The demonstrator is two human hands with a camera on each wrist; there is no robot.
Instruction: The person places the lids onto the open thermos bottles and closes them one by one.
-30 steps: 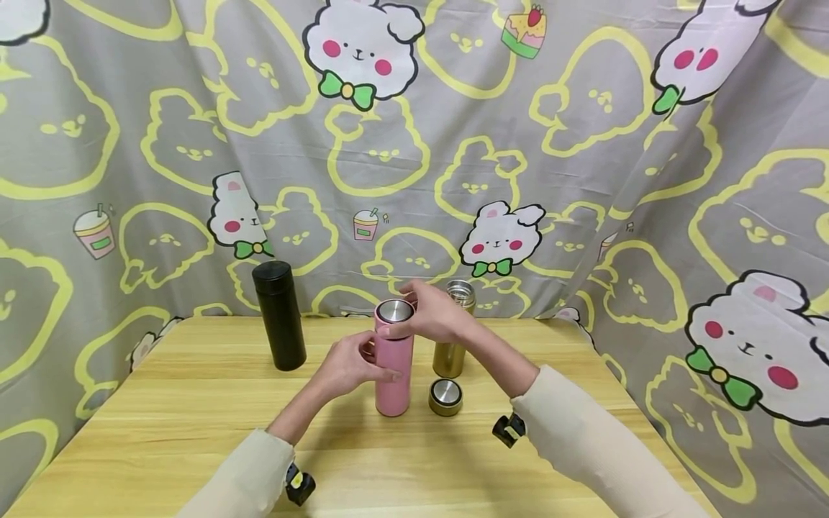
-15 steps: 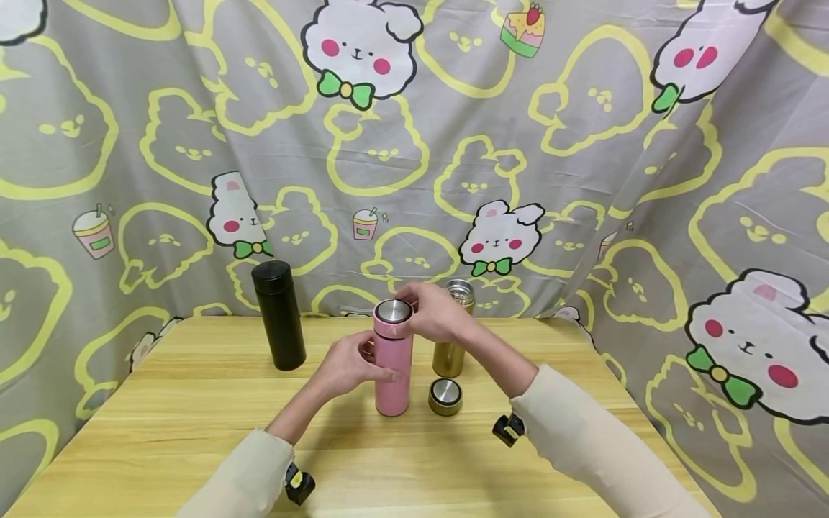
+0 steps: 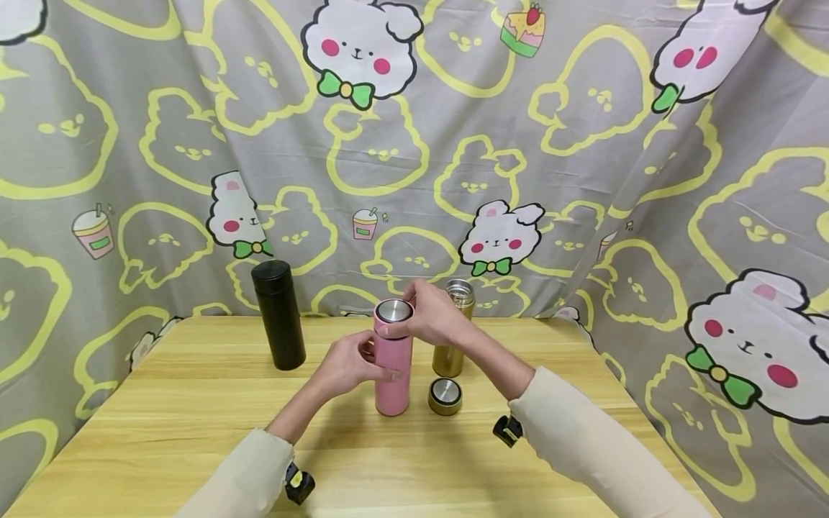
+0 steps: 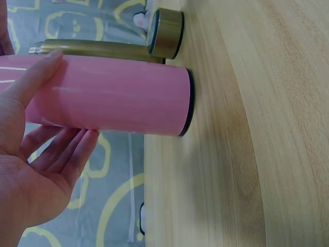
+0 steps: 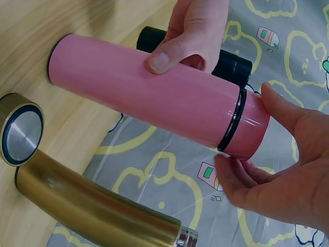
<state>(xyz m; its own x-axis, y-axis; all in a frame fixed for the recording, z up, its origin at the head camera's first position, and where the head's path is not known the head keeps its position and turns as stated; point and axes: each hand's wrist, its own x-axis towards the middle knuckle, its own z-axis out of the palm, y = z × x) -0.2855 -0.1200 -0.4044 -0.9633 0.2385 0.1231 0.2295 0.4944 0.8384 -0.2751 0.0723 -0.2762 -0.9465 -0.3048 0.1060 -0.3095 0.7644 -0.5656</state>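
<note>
A pink thermos point(image 3: 392, 394) stands upright on the table in front of me. My left hand point(image 3: 346, 365) grips its body at mid-height, with the thumb across the front. The right hand point(image 3: 437, 314) holds the pink lid point(image 3: 394, 312), which has a brushed steel top; thumb and fingers lie on opposite sides of it. In the right wrist view, a black band point(image 5: 234, 119) runs between lid and thermos body. Just right of the pink thermos is a gold thermos point(image 3: 447, 357) with its steel mouth uncovered, partly hidden behind my right hand. Its gold lid point(image 3: 445, 396) lies in front, steel face up.
A black thermos point(image 3: 280, 324) with its lid on stands at the back left of the wooden table point(image 3: 175, 424). Close behind the table hangs a grey curtain point(image 3: 401, 165) with cartoon prints, continuing along both sides.
The right hand's thumb and fingers shift back and forth around the lid, the thumb first moving right, then back left. The left hand and the thermos body stay in place.
</note>
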